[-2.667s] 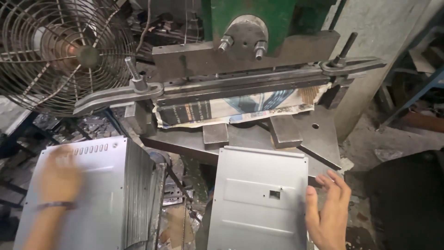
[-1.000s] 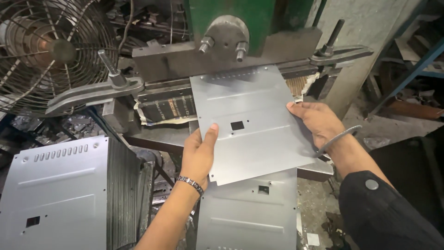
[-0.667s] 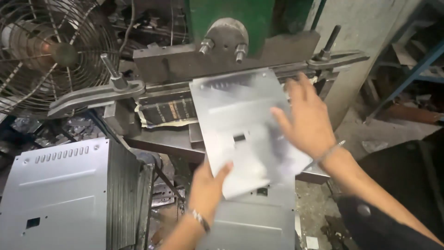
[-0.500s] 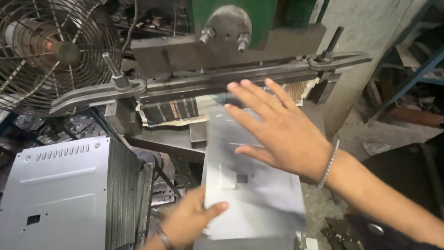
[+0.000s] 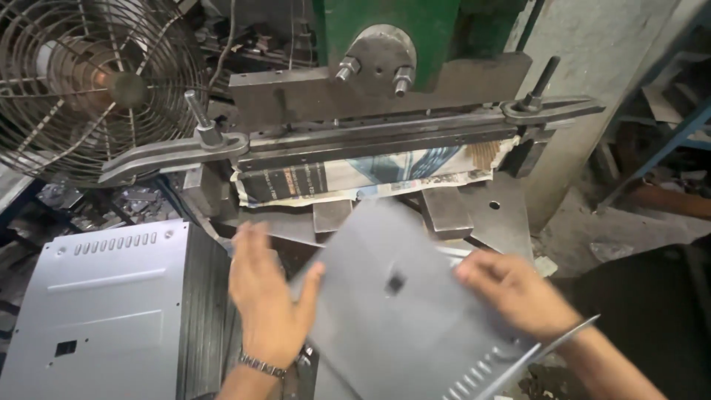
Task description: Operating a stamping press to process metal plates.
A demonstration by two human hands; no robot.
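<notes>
A grey sheet-metal panel [image 5: 392, 311] with a small square hole and a row of slots lies tilted below the press bed, blurred by motion. My left hand [image 5: 268, 296] rests at its left edge, fingers spread upward. My right hand [image 5: 518, 290] lies flat on its right side, fingers pointing left. Above them stands the press [image 5: 385, 126], with a dark steel bar across and a green body behind. Whether either hand grips the panel cannot be told; both touch it.
A stack of similar slotted panels [image 5: 104, 296] stands at the left. A wire-guarded fan [image 5: 96, 81] is at the upper left. Paper padding [image 5: 355, 174] lines the press bed. Steel blocks [image 5: 444, 211] sit on the bed plate. Debris covers the floor at the right.
The panel has come out from under the press bar and dropped lower, turning as it went. My right hand moved from over the panel to its right side; my left hand rose to its left edge.
</notes>
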